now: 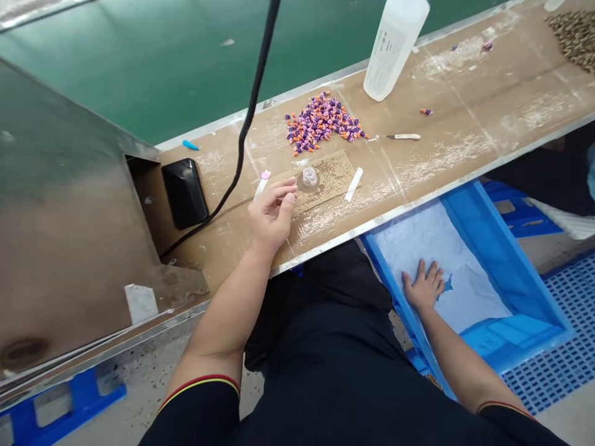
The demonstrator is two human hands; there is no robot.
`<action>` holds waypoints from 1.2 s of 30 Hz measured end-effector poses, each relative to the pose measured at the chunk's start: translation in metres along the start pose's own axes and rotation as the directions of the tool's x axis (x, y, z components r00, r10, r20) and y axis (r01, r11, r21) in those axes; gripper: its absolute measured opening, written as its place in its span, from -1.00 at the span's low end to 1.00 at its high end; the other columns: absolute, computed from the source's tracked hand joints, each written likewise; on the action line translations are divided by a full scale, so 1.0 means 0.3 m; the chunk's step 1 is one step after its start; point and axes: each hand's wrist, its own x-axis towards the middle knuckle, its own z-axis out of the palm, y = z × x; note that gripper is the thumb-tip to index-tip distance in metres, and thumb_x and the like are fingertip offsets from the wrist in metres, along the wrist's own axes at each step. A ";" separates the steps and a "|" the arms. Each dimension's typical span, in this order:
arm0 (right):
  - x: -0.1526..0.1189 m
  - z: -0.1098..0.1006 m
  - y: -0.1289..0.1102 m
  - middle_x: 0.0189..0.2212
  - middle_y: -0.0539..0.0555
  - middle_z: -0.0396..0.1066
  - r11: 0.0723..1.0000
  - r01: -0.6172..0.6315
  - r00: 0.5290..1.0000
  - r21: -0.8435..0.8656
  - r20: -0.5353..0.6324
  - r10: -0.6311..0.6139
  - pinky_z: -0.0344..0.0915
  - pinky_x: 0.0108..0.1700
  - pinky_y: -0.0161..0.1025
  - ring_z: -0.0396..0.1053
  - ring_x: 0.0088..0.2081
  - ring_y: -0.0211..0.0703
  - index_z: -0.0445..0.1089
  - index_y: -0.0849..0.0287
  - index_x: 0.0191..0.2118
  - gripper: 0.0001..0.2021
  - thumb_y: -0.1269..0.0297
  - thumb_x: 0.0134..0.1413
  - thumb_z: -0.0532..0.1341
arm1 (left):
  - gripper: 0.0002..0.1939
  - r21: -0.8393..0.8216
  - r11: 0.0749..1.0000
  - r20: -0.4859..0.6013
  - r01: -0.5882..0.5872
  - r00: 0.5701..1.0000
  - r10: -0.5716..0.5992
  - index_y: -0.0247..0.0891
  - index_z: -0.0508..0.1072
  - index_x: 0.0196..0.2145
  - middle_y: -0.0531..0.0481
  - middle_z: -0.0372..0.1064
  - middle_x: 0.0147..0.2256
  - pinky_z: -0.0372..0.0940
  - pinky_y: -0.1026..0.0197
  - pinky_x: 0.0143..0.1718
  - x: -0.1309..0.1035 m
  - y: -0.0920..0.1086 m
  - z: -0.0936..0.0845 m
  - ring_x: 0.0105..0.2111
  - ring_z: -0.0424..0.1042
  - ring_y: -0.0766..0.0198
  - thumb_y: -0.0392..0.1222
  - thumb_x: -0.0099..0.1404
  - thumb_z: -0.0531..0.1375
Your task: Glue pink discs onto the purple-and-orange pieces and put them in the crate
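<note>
My left hand (273, 214) hovers over the bench's cardboard cover, fingers curled and thumb toward the fingertips; whether something small is between them I cannot make out. Just right of it, a small clear cup (309, 177) stands on a speckled cardboard piece (332, 178). Behind that lies a pile of small purple and orange pieces (320, 124). Down at the right, my right hand (424, 286) has its fingers spread on the white sheet (458, 288) lining a blue crate (520, 272), beside a torn hole showing blue.
A black phone (185, 193) and a hanging black cable (242, 142) are at the left, near a metal housing (69, 204). A white bottle (394, 49), a small knife (404, 136) and white strips (354, 184) lie or stand on the bench. Brown pieces (576, 37) are heaped far right.
</note>
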 end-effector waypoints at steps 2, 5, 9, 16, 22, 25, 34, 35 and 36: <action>0.005 -0.006 0.001 0.60 0.47 -0.18 1.000 -0.006 1.000 -0.002 0.019 0.006 -0.19 0.51 0.43 -0.27 0.59 0.52 0.05 0.39 0.59 -0.07 -0.22 0.35 -0.15 | -0.51 0.002 1.000 0.007 -0.002 1.000 0.002 -0.16 0.69 -0.15 -0.20 0.66 0.00 0.60 0.06 -0.18 0.002 -0.001 -0.002 -0.20 0.65 0.13 0.34 0.46 0.28; 0.013 -0.010 0.011 0.62 0.45 -0.22 1.000 -0.011 0.999 -0.009 0.032 0.011 -0.21 0.51 0.44 -0.30 0.59 0.50 0.01 0.36 0.60 -0.07 -0.23 0.36 -0.15 | -0.54 -0.010 1.000 0.028 -0.026 0.999 0.027 -0.18 0.69 -0.14 -0.19 0.66 0.01 0.58 0.09 -0.20 0.002 -0.001 -0.007 -0.20 0.65 0.14 0.29 0.49 0.28; 0.033 -0.015 0.038 0.63 0.42 -0.25 0.999 -0.016 0.999 -0.033 0.051 0.017 -0.24 0.51 0.43 -0.34 0.60 0.47 -0.02 0.33 0.61 -0.08 -0.22 0.38 -0.17 | -0.59 -0.026 0.999 0.046 -0.047 0.998 0.048 -0.20 0.68 -0.13 -0.20 0.65 0.01 0.57 0.12 -0.21 0.000 0.001 -0.012 -0.19 0.65 0.15 0.22 0.50 0.29; 0.080 -0.022 0.111 0.62 0.48 -0.27 0.999 0.004 1.000 -0.040 0.026 -0.003 -0.24 0.49 0.47 -0.35 0.59 0.50 -0.04 0.35 0.61 -0.12 -0.17 0.42 -0.17 | -0.58 -0.001 0.999 0.047 -0.044 0.998 0.044 -0.19 0.67 -0.15 -0.19 0.65 0.00 0.56 0.10 -0.21 -0.004 0.003 -0.001 -0.09 0.65 0.09 0.23 0.49 0.28; 0.089 -0.010 0.133 0.62 0.47 -0.27 0.999 0.021 1.000 -0.049 0.009 -0.021 -0.23 0.48 0.49 -0.35 0.58 0.50 -0.08 0.33 0.62 -0.12 -0.17 0.43 -0.16 | -0.62 0.020 0.994 0.063 -0.110 0.992 0.108 -0.20 0.67 -0.13 -0.20 0.64 0.01 0.58 0.08 -0.13 -0.007 0.001 -0.008 -0.05 0.65 0.08 0.16 0.53 0.24; 0.086 -0.015 0.129 0.62 0.45 -0.26 0.998 0.016 1.000 -0.061 0.022 -0.014 -0.21 0.48 0.49 -0.34 0.59 0.49 -0.07 0.33 0.63 -0.12 -0.18 0.42 -0.16 | -0.72 0.072 0.971 0.139 -0.226 0.967 0.214 -0.18 0.66 -0.11 -0.17 0.65 0.00 0.59 0.07 -0.10 -0.016 0.024 -0.013 -0.07 0.66 0.09 0.07 0.51 0.28; 0.063 -0.047 0.076 0.60 0.50 -0.15 1.000 -0.017 1.000 0.007 0.005 0.017 -0.18 0.50 0.48 -0.29 0.60 0.50 0.09 0.40 0.57 -0.08 -0.20 0.35 -0.18 | -0.73 -0.254 0.711 0.711 -0.656 0.372 0.596 -0.29 0.62 -0.15 -0.12 0.66 -0.14 0.51 0.13 -0.17 -0.089 0.167 0.349 -0.21 0.64 0.16 -0.10 0.59 0.18; 0.060 -0.048 0.072 0.60 0.51 -0.14 1.000 -0.016 1.000 0.016 -0.002 0.016 -0.17 0.50 0.49 -0.28 0.60 0.51 0.10 0.40 0.57 -0.08 -0.20 0.35 -0.18 | -0.70 -0.278 0.690 0.770 -0.668 0.274 0.576 -0.31 0.63 -0.18 -0.14 0.65 -0.16 0.50 0.10 -0.18 -0.098 0.168 0.405 -0.24 0.62 0.14 -0.09 0.59 0.18; 0.057 -0.047 0.069 0.59 0.51 -0.12 1.000 -0.017 1.000 0.021 -0.011 0.017 -0.16 0.49 0.50 -0.27 0.61 0.52 0.11 0.39 0.57 -0.08 -0.20 0.35 -0.19 | -0.70 -0.280 0.683 0.826 -0.674 0.193 0.529 -0.31 0.63 -0.20 -0.15 0.65 -0.15 0.49 0.07 -0.20 -0.105 0.165 0.453 -0.23 0.61 0.11 -0.08 0.58 0.19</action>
